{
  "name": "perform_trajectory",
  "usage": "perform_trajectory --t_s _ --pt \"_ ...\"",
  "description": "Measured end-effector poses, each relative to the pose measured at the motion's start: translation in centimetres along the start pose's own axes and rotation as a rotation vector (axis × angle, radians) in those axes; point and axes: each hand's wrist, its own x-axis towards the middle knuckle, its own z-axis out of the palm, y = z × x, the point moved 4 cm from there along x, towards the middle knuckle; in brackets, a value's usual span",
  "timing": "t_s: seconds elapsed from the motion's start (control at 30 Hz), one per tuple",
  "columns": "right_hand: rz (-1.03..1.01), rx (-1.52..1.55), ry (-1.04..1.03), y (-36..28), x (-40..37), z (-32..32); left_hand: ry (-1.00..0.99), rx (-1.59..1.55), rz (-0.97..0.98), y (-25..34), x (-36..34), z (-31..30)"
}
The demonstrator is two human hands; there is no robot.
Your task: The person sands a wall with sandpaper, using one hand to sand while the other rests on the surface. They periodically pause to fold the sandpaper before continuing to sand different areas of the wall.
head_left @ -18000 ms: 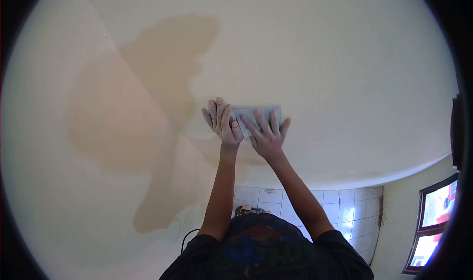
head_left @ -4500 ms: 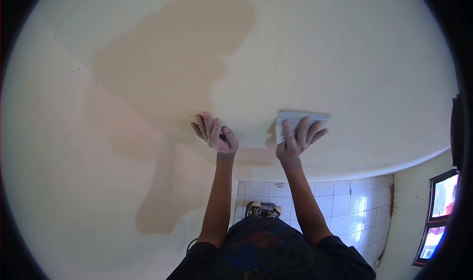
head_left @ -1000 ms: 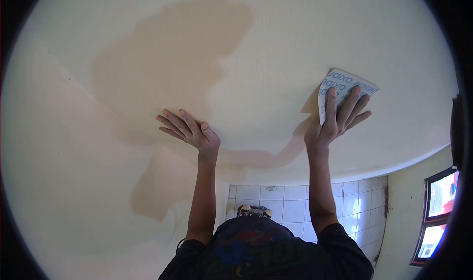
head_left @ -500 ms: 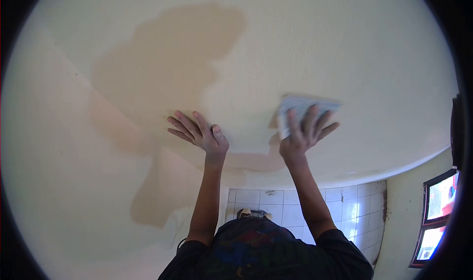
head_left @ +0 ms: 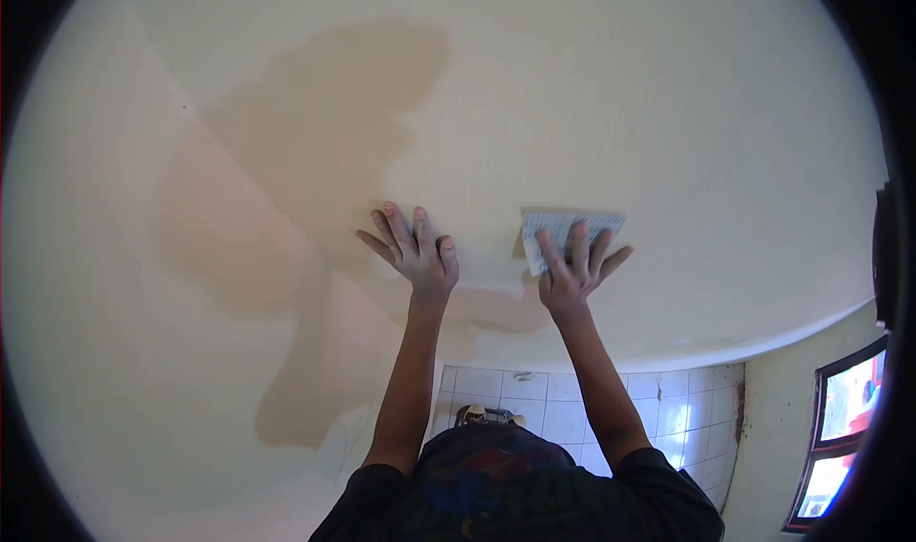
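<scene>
My left hand (head_left: 420, 256) lies flat with its fingers spread on the pale cream wall (head_left: 592, 93), near the inside corner. Nothing is in it, and its fingers look dusty. To the right, my right hand (head_left: 571, 280) presses a sheet of sandpaper (head_left: 601, 224) against the same wall. The sheet's light, bluish printed back faces me, with its top edge showing above my fingertips. Its grit side is hidden against the wall.
An adjoining wall (head_left: 114, 284) meets this one at the left. White floor tiles (head_left: 572, 389) lie below, around my feet. A dark-framed window (head_left: 816, 485) is at the lower right. My shadow falls across the wall and corner.
My right hand has moved the sandpaper slightly left and down on the wall. My left hand sits a little further right in view. The camera view has also shifted slightly.
</scene>
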Motion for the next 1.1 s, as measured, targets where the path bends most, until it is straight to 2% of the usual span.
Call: perform_trajectory --t_s 0.13,0.2,0.23,0.3,0.4,0.5,0.53,0.57,0.67,0.73,0.83,0.9,0.93,1.0,1.07,1.1 --pt "-0.139 -0.036 0.033 0.3 2.5 -1.5 0.015 0.014 -0.015 -0.2 0.0 -0.2" --pt "0.03 -0.002 0.023 0.0 7.2 -2.8 0.028 0.028 -0.002 0.0 0.3 -0.1" --pt "0.03 -0.008 0.021 -0.8 8.9 -2.9 0.027 0.022 -0.003 -0.3 -0.1 0.1" --pt "0.167 -0.008 0.093 -1.2 11.8 -3.6 0.054 0.016 -0.033 -0.3 -0.1 0.1" --pt "0.159 0.014 0.01 -2.0 7.4 -1.6 0.044 0.008 -0.033 -0.4 -0.1 0.0" --pt "-0.021 -0.019 -0.027 -1.4 -0.6 0.9 0.027 0.004 -0.035 -0.4 -0.1 -0.1" --pt "-0.112 -0.035 -0.014 -1.6 -1.0 0.6 0.025 0.003 -0.038 -0.4 -0.1 -0.1" --pt "-0.117 -0.052 -0.036 -0.9 -1.0 0.5 0.033 -0.002 -0.037 -0.4 -0.1 -0.1" --pt "-0.04 -0.03 -0.015 -1.4 7.7 -2.4 0.041 -0.021 -0.039 -0.4 0.0 -0.2" --pt "0.09 -0.035 -0.011 -1.9 12.5 -4.0 0.039 -0.037 -0.049 -0.4 0.0 -0.1" --pt "0.137 0.029 0.053 -2.7 10.6 -2.5 0.049 -0.032 -0.043 -0.6 0.0 -0.1" --pt "-0.019 -0.041 -0.039 -3.5 4.0 0.1 0.038 -0.02 -0.037 -0.5 0.0 -0.3" --pt "-0.017 -0.041 -0.042 -3.0 1.6 0.9 0.034 -0.021 -0.037 -0.5 0.0 -0.3" --pt "-0.241 -0.097 -0.015 -2.5 -1.6 1.4 0.036 -0.017 -0.039 -0.4 0.0 -0.3" --pt "-0.265 -0.092 -0.025 -2.3 1.9 -0.1 0.023 -0.012 -0.025 -0.5 -0.1 -0.3" --pt "-0.18 -0.079 -0.031 -2.4 4.6 -1.0 0.013 -0.009 -0.005 -0.6 0.0 -0.2"
